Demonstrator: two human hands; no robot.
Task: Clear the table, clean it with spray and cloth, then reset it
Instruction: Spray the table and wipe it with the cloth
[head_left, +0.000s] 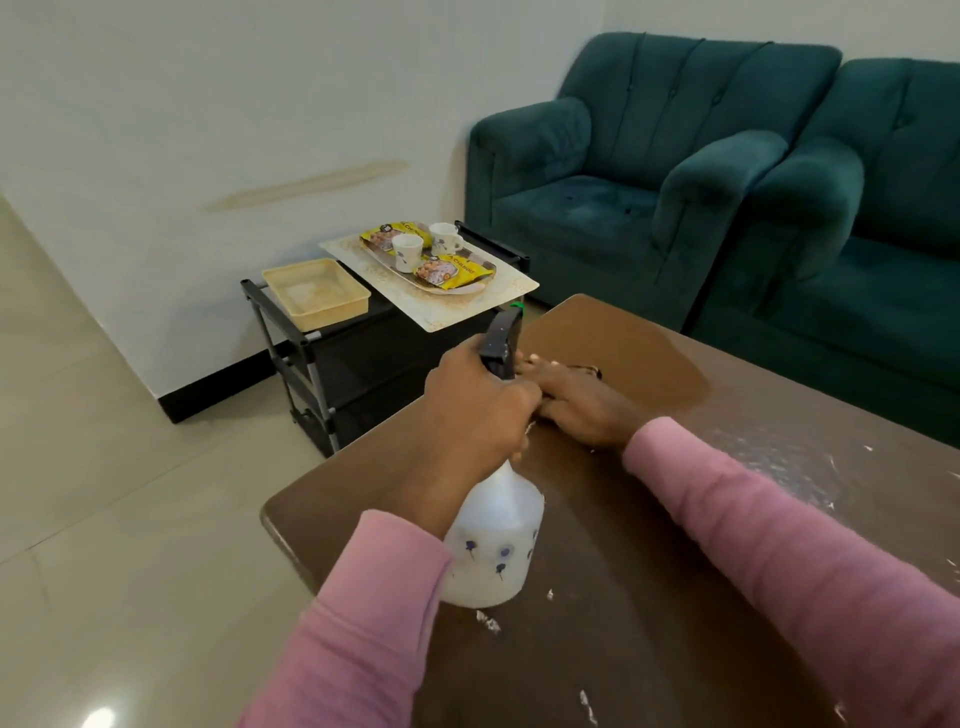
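The left hand (478, 410) grips the neck of the spray bottle (493, 540), at the near left part of the worktop (649, 545). The right hand (576, 410) lies flat on the worktop just beyond, fingers straight.

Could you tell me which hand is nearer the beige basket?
Left. The left hand grips the spray bottle, right of the basket; the right hand rests on the table, farther right.

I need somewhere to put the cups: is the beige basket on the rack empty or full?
Empty: the basket shows a bare bottom, with nothing lying in it.
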